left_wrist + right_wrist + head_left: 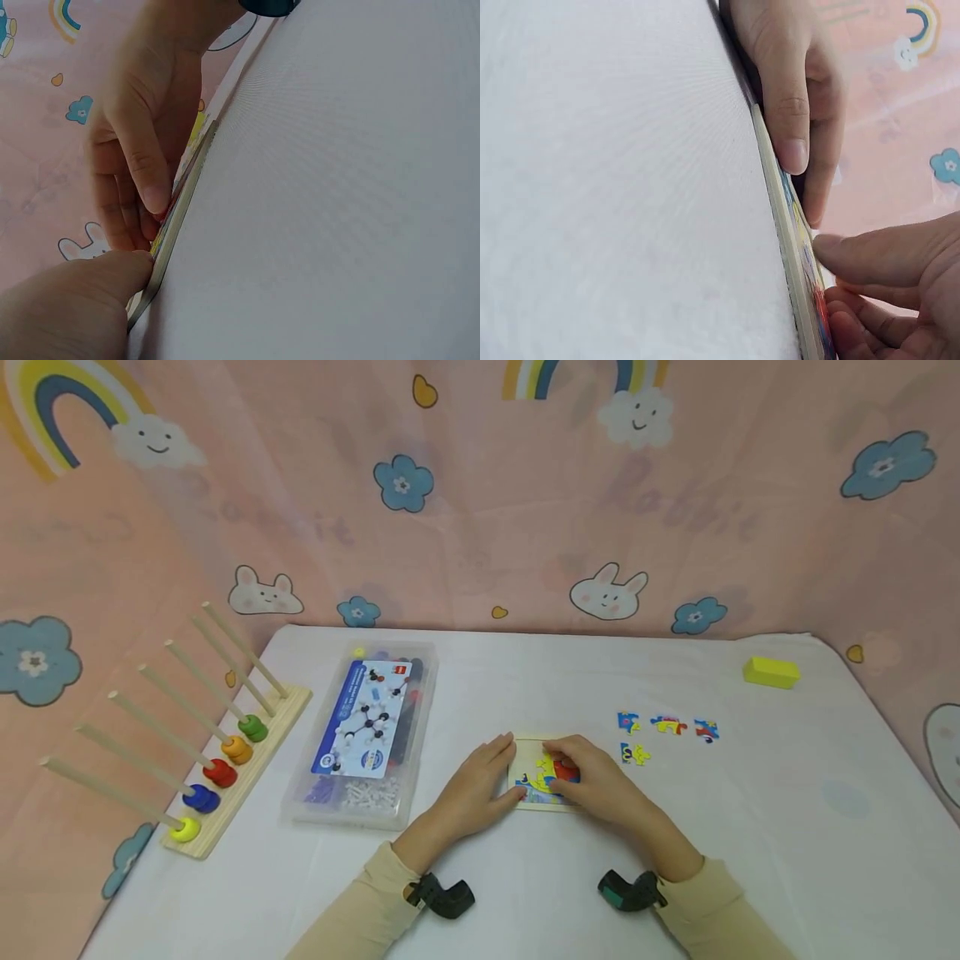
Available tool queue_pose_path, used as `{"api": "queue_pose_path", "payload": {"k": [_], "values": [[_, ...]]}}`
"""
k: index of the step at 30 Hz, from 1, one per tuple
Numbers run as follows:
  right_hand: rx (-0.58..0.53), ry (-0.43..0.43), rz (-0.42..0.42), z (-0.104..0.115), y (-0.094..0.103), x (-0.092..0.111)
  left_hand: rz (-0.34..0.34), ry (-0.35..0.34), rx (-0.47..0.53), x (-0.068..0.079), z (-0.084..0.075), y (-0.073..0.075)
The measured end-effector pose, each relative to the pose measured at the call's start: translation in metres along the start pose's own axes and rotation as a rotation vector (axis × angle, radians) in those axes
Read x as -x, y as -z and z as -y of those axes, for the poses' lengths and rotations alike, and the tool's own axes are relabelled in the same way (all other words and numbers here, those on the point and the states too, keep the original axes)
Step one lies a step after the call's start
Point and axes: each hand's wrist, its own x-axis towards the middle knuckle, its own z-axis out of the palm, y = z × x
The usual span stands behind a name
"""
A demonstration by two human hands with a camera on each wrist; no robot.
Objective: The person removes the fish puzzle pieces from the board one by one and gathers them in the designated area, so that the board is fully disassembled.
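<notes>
A small wooden puzzle board [531,750], partly filled with colourful pieces, lies flat on the white table between both hands. My left hand [472,789] rests along its left side, fingers straight and thumb on the frame's lower left part. Over the board's right half, my right hand [603,785] has its thumb and curled fingers at a red puzzle piece [566,771], pinching it low over the board. In the right wrist view, the board's edge [778,217] shows side-on, with the left thumb [791,142] on its face. The right fingers partly cover the picture.
Several loose puzzle pieces [668,725] lie right of the board. A yellow block [771,672] sits at the back right. At left are a clear plastic case [360,727] of molecule-model parts and a wooden peg stand [247,768] with coloured rings.
</notes>
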Motion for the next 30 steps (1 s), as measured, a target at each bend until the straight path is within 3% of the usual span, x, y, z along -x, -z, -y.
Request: {"api": "queue_pose_path", "payload": {"k": [13,30], "values": [[0.052,-0.044,-0.01,-0.0011,-0.0054,-0.0009,0.005,-0.002,-0.009,0.0,0.0001,0.0018],[-0.033,-0.024,-0.016,-0.0049,-0.0071,-0.0009,-0.003,-0.004,-0.006,0.0002,0.0003,0.0004]]}}
